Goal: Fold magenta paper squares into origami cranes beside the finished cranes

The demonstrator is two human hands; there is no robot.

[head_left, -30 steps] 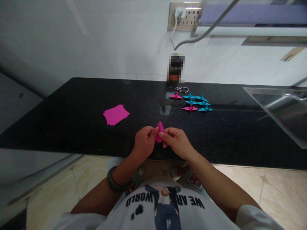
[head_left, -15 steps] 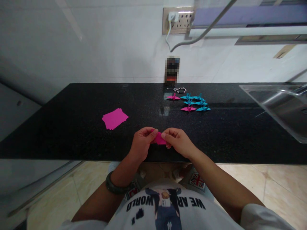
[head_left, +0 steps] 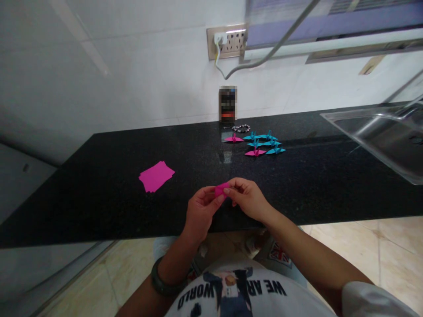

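Observation:
Between my two hands is a small folded piece of pink paper (head_left: pixel 221 189), held above the front part of the black counter. My left hand (head_left: pixel 202 208) grips its left side, with the thumb along the lower edge. Thumb and fingers of my right hand (head_left: pixel 248 198) pinch its right end. Fingers cover part of the paper, so its exact folds cannot be made out. To the left lies a stack of flat pink paper sheets (head_left: pixel 156 176). Beyond my right hand stand folded paper cranes, among them a pink crane (head_left: pixel 255 152) and a blue crane (head_left: pixel 276 150).
A beaded bracelet (head_left: pixel 241 128) lies behind the cranes. Against the wall leans a dark, pixelated phone-like object (head_left: pixel 228 105). A wall socket (head_left: pixel 227 42) with a plugged cable sits above it. A steel sink (head_left: pixel 373 145) is set into the counter (head_left: pixel 109 176) at right.
The view has tilted and shifted slightly. My left hand has moved its grip on the pink paper, fingers now behind it and thumb below; the paper is turned and looks smaller.

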